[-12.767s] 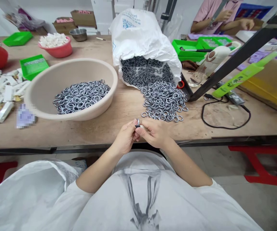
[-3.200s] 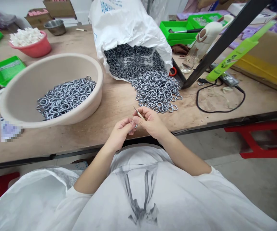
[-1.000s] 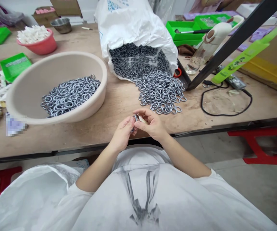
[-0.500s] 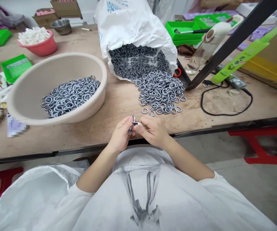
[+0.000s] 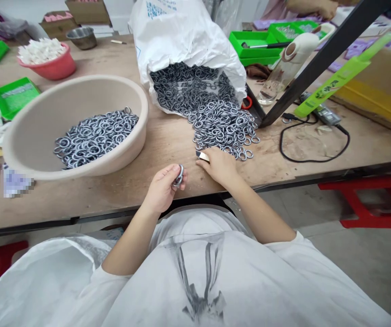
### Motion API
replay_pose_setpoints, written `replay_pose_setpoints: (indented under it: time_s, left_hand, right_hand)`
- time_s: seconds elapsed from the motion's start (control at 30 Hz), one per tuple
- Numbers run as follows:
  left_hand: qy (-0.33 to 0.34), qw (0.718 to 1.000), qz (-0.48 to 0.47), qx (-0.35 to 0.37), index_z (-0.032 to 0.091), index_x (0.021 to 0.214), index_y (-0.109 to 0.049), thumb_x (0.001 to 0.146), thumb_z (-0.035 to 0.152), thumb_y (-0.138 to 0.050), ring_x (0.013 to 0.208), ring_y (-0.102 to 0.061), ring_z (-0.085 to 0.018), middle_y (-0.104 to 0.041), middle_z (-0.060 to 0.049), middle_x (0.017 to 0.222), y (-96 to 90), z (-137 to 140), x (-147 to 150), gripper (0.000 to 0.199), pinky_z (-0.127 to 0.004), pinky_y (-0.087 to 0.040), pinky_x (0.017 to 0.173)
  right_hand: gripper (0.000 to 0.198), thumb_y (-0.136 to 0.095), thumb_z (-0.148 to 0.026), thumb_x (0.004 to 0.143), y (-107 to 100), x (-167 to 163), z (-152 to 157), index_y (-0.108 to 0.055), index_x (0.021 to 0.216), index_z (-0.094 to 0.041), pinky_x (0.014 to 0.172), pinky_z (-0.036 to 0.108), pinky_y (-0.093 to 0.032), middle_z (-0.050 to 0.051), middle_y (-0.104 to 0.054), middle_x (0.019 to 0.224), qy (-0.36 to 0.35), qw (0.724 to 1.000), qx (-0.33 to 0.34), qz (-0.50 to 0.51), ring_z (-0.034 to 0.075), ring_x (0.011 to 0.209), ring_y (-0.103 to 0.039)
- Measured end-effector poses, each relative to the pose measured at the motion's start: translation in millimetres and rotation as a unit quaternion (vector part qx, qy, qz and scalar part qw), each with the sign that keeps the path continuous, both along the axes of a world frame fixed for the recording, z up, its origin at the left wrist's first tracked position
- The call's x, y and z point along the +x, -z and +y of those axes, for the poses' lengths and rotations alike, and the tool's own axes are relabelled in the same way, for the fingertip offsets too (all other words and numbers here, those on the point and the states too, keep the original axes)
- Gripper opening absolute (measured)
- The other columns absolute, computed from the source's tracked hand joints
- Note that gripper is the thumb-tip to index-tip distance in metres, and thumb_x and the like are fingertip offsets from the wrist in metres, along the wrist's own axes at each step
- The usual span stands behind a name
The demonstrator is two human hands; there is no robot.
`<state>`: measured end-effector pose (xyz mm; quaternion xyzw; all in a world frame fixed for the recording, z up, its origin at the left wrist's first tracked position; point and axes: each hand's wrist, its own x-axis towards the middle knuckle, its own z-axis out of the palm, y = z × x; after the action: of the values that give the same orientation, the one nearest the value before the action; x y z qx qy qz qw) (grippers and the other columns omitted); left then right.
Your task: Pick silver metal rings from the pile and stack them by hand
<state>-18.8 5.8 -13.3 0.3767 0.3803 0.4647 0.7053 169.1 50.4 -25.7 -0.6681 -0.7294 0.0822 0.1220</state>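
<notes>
My left hand is closed on a grey ring, pinched between thumb and fingers above the table's front edge; whether a second ring sits with it I cannot tell. To its right, my right hand rests at the near edge of the ring pile, with a small blade gripped in it, dark at the tip and pale behind. Some of its fingertips are hidden. Grey rings spill onto the wood from a white sack. More lie in a large beige basin at the left.
A black metal post slants up on the right, beside a glass bottle and a black cable. Behind the basin stands a red bowl of white pieces. Green trays sit at the back. A person's arm shows top right.
My hands have moved apart. The right one went forward and right to the pile with the blade; the left drew slightly left, still holding the ring. An arm has appeared at the top right.
</notes>
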Motion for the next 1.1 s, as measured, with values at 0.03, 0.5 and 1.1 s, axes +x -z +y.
replay_pose_setpoints:
  time_s: [0.03,0.5,1.1]
  left_hand:
    - [-0.007,1.0,0.0,-0.014,0.014,0.082,-0.066,0.079,0.038,-0.072,0.054,-0.052,-0.008,-0.06,-0.001,0.069,0.0,2.4,-1.6,0.025,-0.02,-0.04,0.05]
    - [-0.006,0.999,0.04,-0.013,0.015,0.079,-0.059,0.075,0.06,-0.072,0.048,-0.04,-0.004,-0.054,0.002,0.066,6.4,-2.2,16.2,0.047,-0.014,-0.021,0.037]
    - [0.004,1.0,-0.011,-0.017,0.016,0.067,-0.049,0.071,0.059,-0.077,0.045,-0.033,-0.004,-0.044,0.005,0.053,-5.9,-10.1,15.6,0.051,-0.016,-0.023,0.041]
  right_hand:
    - [0.028,-0.06,-0.042,0.091,-0.1,-0.9,0.6,-0.069,0.108,-0.021,0.068,0.031,-0.036,0.011,-0.068,0.11,0.005,1.0,-0.006,-0.01,0.025,0.089,-0.062]
    - [0.052,-0.068,-0.071,0.075,-12.3,-32.7,-29.3,-0.054,0.075,-0.021,0.06,0.026,-0.042,-0.004,-0.055,0.062,-0.082,0.745,-0.142,0.647,0.011,0.057,-0.05]
    - [0.049,-0.041,-0.052,0.1,-23.4,-18.8,-53.4,-0.043,0.062,-0.02,0.06,0.027,-0.027,-0.003,-0.044,0.061,-0.227,0.916,0.066,0.324,0.011,0.06,-0.041]
